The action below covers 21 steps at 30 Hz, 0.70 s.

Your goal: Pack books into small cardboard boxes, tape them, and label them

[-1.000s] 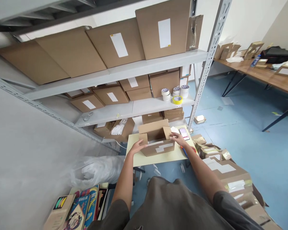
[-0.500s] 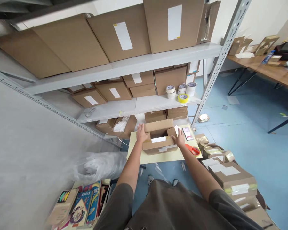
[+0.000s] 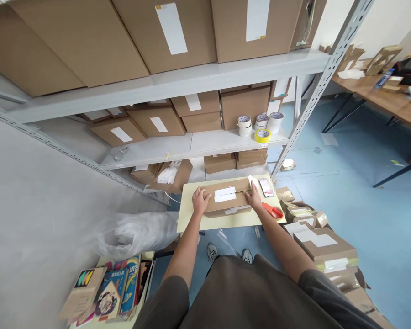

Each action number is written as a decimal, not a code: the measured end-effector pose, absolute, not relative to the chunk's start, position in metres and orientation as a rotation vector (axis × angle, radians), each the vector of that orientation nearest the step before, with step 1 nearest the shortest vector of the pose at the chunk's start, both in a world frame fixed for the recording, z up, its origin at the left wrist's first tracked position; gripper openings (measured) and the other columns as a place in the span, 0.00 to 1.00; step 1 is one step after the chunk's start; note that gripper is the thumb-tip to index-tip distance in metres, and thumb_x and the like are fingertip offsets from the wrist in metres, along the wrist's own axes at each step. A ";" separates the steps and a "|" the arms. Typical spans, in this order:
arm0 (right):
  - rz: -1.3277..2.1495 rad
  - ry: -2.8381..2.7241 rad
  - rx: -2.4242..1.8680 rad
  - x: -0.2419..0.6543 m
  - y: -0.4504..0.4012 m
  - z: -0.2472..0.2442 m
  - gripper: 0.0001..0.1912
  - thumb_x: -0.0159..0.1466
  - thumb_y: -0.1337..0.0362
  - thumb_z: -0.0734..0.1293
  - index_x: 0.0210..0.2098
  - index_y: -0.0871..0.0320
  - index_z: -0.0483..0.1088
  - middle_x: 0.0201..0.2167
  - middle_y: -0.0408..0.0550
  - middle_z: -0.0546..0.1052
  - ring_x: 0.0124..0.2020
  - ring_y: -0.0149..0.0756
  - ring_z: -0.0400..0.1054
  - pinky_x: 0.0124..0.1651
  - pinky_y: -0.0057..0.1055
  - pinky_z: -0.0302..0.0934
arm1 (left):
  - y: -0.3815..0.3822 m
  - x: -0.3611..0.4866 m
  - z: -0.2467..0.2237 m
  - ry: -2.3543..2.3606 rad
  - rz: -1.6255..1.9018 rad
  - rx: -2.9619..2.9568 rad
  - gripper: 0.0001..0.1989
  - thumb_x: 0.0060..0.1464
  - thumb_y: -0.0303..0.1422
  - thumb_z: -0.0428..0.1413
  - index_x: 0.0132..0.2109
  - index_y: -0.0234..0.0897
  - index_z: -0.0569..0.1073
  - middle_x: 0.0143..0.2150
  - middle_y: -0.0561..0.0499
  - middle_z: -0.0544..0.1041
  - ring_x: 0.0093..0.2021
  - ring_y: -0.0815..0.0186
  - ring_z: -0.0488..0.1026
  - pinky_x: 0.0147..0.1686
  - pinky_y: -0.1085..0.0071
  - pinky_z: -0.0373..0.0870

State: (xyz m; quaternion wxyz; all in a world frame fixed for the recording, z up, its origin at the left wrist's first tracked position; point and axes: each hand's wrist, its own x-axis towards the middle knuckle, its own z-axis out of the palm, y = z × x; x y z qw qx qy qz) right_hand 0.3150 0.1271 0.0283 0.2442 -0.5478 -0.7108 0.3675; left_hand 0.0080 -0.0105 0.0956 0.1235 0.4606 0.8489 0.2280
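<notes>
A brown cardboard box (image 3: 210,206) lies on the pale yellow table (image 3: 187,219), its top flaps folded down so they meet along the middle. White label pieces (image 3: 225,194) straddle that seam. My left hand (image 3: 201,199) grips the left end of the box, fingers over the top edge. At the other end my right hand (image 3: 253,196) holds the box, thumb on the flap. Beside the right hand are a phone (image 3: 266,187) and orange-handled scissors (image 3: 273,211). A small white paper (image 3: 252,180) shows behind the right fingers.
Metal shelving (image 3: 178,71) with boxes stands behind the table. Tape rolls (image 3: 262,135) sit on its middle shelf. Flattened and stacked cartons (image 3: 325,249) lie to the right, clear plastic wrap (image 3: 137,233) and books (image 3: 113,292) to the left. A wooden desk (image 3: 373,91) is at far right.
The box stood open half a second ago; its long top flaps are now folded down and meet. Both hands stay at its ends, and the view has shifted slightly.
</notes>
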 end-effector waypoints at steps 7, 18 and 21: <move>1.088 -2.203 -1.547 0.294 0.120 0.039 0.38 0.76 0.50 0.53 0.81 0.56 0.42 0.80 0.58 0.51 0.77 0.52 0.52 0.70 0.48 0.60 | -0.007 0.004 0.090 2.464 0.577 0.709 0.44 0.67 0.53 0.52 0.80 0.38 0.49 0.70 0.36 0.72 0.67 0.45 0.73 0.62 0.54 0.70; 0.681 -2.183 -1.497 0.378 0.135 0.046 0.39 0.73 0.54 0.61 0.80 0.54 0.48 0.74 0.59 0.62 0.74 0.54 0.56 0.72 0.50 0.55 | -0.006 0.012 0.096 2.665 0.428 0.833 0.36 0.72 0.49 0.42 0.78 0.34 0.54 0.72 0.32 0.69 0.65 0.41 0.74 0.61 0.49 0.72; 0.627 -2.084 -1.670 0.431 0.133 0.031 0.40 0.70 0.60 0.63 0.79 0.55 0.50 0.70 0.60 0.68 0.70 0.54 0.62 0.69 0.49 0.60 | -0.005 0.018 0.097 2.731 0.380 0.840 0.35 0.72 0.48 0.41 0.77 0.34 0.55 0.70 0.31 0.71 0.63 0.41 0.76 0.59 0.47 0.73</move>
